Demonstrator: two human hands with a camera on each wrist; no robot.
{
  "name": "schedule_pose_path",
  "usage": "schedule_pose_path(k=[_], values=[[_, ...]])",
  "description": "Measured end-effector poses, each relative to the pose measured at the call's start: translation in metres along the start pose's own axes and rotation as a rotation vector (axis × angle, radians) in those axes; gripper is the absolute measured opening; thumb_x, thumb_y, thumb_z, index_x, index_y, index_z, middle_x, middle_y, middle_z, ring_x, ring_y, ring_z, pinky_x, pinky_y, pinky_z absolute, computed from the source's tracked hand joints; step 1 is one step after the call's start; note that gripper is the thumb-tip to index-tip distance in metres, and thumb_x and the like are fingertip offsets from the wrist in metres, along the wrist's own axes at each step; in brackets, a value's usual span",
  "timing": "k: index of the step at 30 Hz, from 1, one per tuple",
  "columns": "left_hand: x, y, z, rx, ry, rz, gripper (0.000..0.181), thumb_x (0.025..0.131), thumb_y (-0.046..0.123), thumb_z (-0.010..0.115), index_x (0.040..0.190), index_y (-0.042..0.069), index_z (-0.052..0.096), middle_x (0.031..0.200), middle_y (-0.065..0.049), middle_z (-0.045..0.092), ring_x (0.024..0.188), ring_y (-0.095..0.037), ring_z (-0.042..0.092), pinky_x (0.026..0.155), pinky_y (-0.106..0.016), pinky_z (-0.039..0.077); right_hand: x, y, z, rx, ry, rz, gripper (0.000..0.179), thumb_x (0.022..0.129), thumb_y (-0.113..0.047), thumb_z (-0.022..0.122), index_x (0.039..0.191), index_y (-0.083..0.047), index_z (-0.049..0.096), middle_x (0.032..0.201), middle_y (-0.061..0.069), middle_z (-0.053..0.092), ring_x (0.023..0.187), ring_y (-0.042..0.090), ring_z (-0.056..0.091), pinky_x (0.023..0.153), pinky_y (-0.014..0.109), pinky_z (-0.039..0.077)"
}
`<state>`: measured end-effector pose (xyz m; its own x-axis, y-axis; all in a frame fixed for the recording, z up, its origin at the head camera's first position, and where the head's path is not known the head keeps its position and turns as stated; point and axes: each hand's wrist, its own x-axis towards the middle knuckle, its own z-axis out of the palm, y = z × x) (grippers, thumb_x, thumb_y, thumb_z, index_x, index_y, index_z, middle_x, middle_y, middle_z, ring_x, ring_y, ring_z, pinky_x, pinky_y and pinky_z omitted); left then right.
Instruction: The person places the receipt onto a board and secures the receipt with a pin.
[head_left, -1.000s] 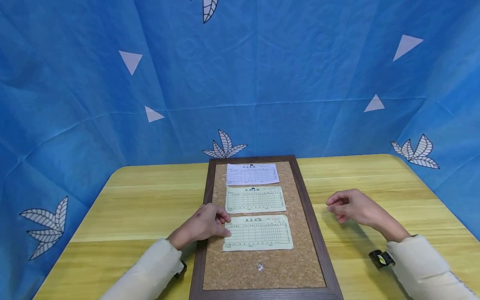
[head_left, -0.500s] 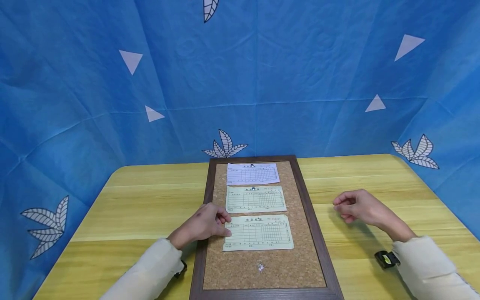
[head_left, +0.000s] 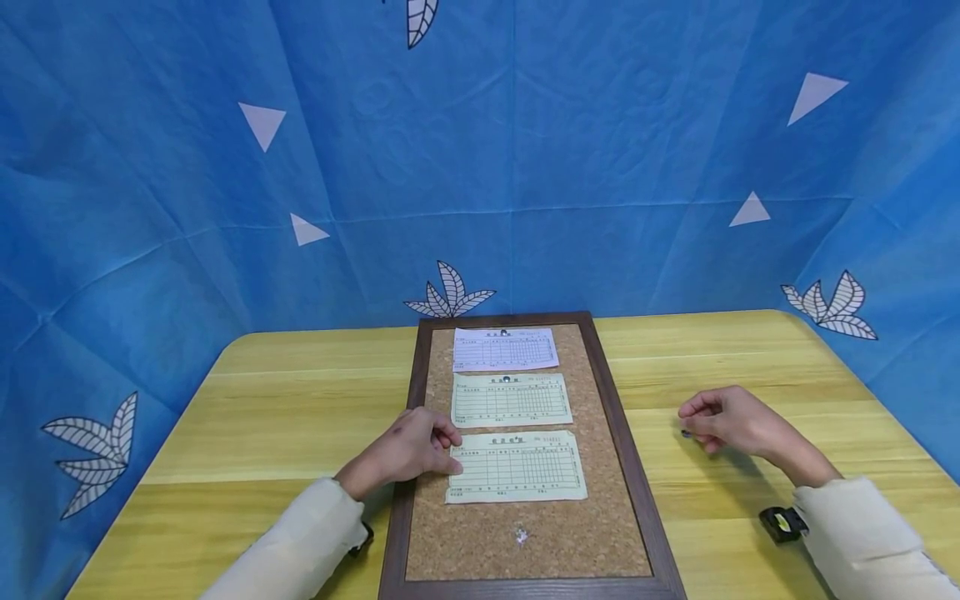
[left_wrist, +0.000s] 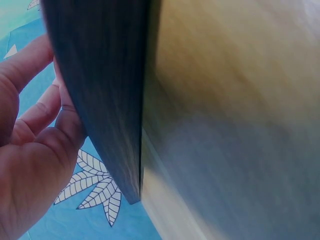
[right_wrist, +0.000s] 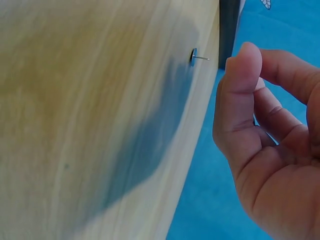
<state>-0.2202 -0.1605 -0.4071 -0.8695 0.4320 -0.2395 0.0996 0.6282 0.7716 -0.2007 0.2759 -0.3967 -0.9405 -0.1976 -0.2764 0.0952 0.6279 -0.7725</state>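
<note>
My left hand (head_left: 411, 442) lies over the left side of the framed corkboard (head_left: 525, 542), its thumb and fingertips touching the left edge of the lowest pale green paper form (head_left: 517, 467). In the left wrist view, the fingers (left_wrist: 40, 110) reach past the dark wooden frame (left_wrist: 100, 90). To the right of the board, my right hand (head_left: 731, 421) hovers low over the table with loosely bent fingers. A thumbtack (right_wrist: 193, 57) rests on its head there, pin sticking up, just short of the fingertips in the right wrist view. Nothing shows between those fingers.
Higher on the board, a second green form (head_left: 510, 402) and a lilac form (head_left: 504, 352) each have a dark tack at the top. A small whitish mark (head_left: 521, 534) shows on the lower cork. A blue cloth (head_left: 570, 167) hangs behind the wooden table (head_left: 300, 392).
My right hand has moved right and slightly nearer to me, with its fingertips now beside the thumbtack. The left hand has stayed on the form's edge.
</note>
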Motion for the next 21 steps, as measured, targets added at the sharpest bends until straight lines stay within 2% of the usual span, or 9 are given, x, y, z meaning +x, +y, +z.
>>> schedule_pose_path(k=[14,21], values=[[0.001,-0.003,0.000,0.013,-0.001,0.033,0.021,0.076,-0.001,0.085,0.090,0.003,0.070,0.080,-0.002,0.058,0.073,-0.014,0.049,0.064,-0.027,0.043,0.002,0.008,0.000,-0.023,-0.016,0.044,0.014,0.095,0.001,0.062,0.102,0.012,0.066,0.072,0.006,0.055,0.064,0.019,0.052,0.057,0.033,0.052],[0.001,-0.003,0.000,0.017,0.001,0.027,0.020,0.076,0.000,0.085,0.089,0.004,0.070,0.080,-0.002,0.057,0.073,-0.014,0.049,0.064,-0.027,0.043,0.004,0.012,-0.001,-0.048,-0.012,0.049,0.014,0.095,-0.001,0.062,0.101,0.011,0.067,0.070,0.005,0.053,0.063,0.019,0.052,0.057,0.033,0.052]])
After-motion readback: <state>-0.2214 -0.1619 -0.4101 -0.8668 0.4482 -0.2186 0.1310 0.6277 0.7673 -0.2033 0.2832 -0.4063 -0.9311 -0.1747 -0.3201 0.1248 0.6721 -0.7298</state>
